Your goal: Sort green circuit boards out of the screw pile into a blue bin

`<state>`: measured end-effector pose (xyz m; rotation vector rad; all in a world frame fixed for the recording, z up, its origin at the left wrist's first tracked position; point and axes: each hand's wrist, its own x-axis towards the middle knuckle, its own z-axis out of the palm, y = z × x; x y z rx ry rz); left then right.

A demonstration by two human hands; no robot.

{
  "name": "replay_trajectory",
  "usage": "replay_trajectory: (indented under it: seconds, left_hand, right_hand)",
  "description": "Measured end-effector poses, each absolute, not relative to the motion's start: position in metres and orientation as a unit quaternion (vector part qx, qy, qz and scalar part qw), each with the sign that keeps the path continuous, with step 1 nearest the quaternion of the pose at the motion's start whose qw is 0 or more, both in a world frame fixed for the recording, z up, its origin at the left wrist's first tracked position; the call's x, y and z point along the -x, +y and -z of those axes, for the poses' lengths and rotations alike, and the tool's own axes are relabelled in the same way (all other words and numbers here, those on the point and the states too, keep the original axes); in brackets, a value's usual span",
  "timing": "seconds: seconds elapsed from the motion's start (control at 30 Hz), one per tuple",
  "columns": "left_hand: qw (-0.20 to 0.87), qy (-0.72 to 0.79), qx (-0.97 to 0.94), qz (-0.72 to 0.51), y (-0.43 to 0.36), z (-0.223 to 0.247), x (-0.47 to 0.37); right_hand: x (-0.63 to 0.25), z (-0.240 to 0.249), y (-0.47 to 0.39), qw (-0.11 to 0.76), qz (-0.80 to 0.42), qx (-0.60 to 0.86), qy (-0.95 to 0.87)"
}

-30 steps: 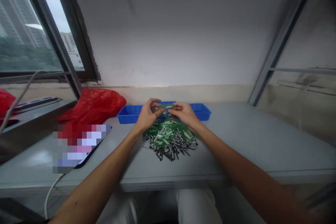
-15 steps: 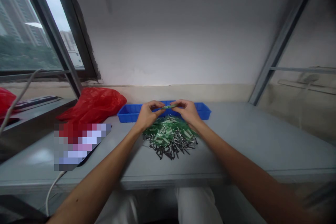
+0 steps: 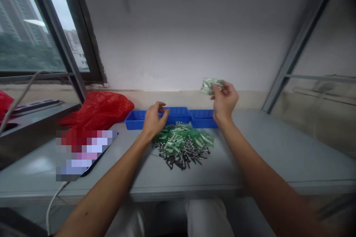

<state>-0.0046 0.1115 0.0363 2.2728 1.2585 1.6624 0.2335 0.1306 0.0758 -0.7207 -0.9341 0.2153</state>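
My right hand is raised above the right end of the blue bins, pinching a small clear-green plastic packet against the wall behind. Over the left blue bin hovers my left hand, its fingers loosely curled and apart, with nothing visible in them. Between my arms lies a heap of green plastic packets with small light pieces inside. Loose dark-headed screws spread out from the front of that heap. The middle blue bin and the right blue bin stand behind it.
A red plastic bag lies on the grey table, left of the bins. Nearer me is a phone-like flat object, its face blurred out. A pale cable hangs off the front edge. Metal posts rise at both sides.
My hands were together over the bins, both holding the packet. The right hand has lifted it up and to the right; the left has let go and stayed near the bins.
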Motion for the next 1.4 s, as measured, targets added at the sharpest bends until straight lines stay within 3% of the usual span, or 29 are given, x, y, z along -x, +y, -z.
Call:
replay_trajectory:
  seconds: [0.1,0.3,0.57,0.67,0.83,0.97,1.13,1.4]
  left_hand:
    - [-0.049,0.423,-0.758,-0.494,0.115,-0.034,0.01]
    - [-0.084,0.446,-0.758,-0.468,0.115,-0.034,0.013]
    - [-0.112,0.422,-0.813,-0.386,0.112,-0.036,0.011]
    - [-0.104,0.409,-0.825,-0.375,0.111,-0.036,0.01]
    - [-0.089,0.402,-0.828,-0.38,0.113,-0.035,0.011]
    - [-0.052,0.385,-0.829,-0.402,0.111,-0.037,0.008]
    - [0.076,0.361,-0.817,-0.444,0.102,-0.042,-0.001]
    - [0.183,0.357,-0.776,-0.487,0.104,-0.039,-0.005]
  right_hand:
    - [-0.243,-0.081,0.152,0.793,-0.089,0.368,-0.477]
    - [-0.225,-0.059,0.157,0.528,-0.095,0.531,-0.655]
    - [-0.209,-0.051,0.113,0.311,-0.093,0.428,-0.843]
    - [-0.204,-0.046,0.108,0.271,-0.094,0.431,-0.856]
    - [-0.208,-0.047,0.111,0.307,-0.179,0.412,-0.839]
    - [-0.219,-0.051,0.116,0.419,-0.258,0.394,-0.777]
    - [-0.22,-0.052,0.115,0.57,-0.344,0.392,-0.635]
    - [-0.195,-0.042,0.101,0.559,-0.438,0.406,-0.575]
